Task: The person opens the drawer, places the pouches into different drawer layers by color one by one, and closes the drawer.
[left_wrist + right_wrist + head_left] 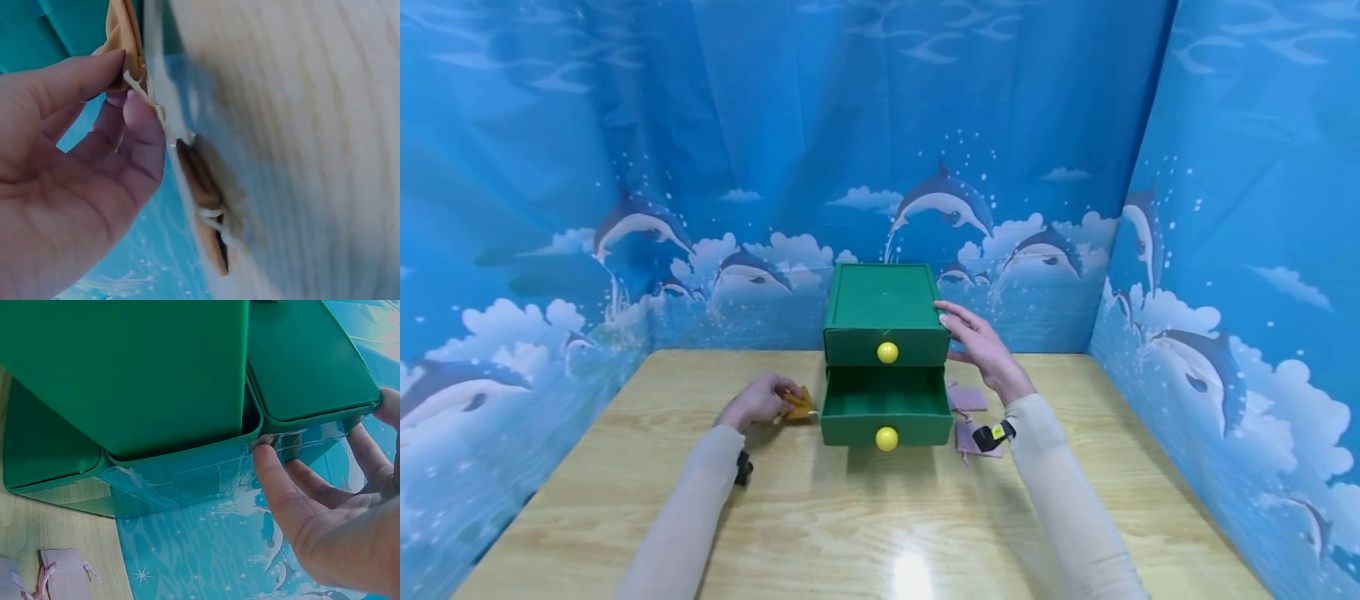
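- Left of green drawer cabinet (883,297): pinching mustard drawstring pouch (127,34) with left hand (758,402), near second pouch (200,181).
- At cabinet's right side: touching with spread right hand (983,348).
- Right of cabinet: two lilac drawstring pouches (967,399).

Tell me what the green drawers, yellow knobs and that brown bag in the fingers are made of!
Green drawers: probably smooth plastic, with even colour and sheen. Yellow knobs: glossy, perhaps plastic or painted wood, going by highlights. Brown bag: likely soft, matte cloth, folding in the left hand.
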`<move>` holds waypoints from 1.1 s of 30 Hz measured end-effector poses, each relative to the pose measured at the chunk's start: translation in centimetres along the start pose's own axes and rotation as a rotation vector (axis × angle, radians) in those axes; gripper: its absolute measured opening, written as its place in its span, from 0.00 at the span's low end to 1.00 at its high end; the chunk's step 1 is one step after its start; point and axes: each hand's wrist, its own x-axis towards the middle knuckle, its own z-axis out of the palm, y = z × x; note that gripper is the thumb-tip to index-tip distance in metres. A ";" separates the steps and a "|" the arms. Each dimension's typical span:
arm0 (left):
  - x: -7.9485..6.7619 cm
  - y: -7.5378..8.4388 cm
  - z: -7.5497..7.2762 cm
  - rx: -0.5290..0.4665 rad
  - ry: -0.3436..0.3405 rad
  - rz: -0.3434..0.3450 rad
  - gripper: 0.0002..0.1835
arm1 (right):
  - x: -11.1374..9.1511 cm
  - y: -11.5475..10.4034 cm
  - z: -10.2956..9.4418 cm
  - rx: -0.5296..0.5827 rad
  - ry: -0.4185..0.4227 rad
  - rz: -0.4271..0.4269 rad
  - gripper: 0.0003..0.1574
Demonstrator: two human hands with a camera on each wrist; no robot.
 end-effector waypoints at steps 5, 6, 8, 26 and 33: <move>-0.7 0.4 -1.0 -0.025 0.030 0.074 0.14 | 0.0 0.0 -0.1 -0.005 0.011 0.002 0.34; -0.8 0.4 -1.2 -0.030 0.039 0.083 0.14 | -0.1 0.0 -0.1 -0.005 0.009 0.002 0.34; -1.0 0.6 -1.6 -0.036 0.061 0.099 0.14 | -0.1 -0.1 -0.2 -0.005 0.003 -0.004 0.35; -2.5 2.4 -2.8 -0.009 0.161 0.092 0.26 | -0.1 0.0 0.0 0.021 -0.010 -0.002 0.35; -3.1 3.1 -3.4 -0.028 0.184 0.139 0.27 | 0.0 -0.1 -0.1 0.012 0.003 -0.001 0.35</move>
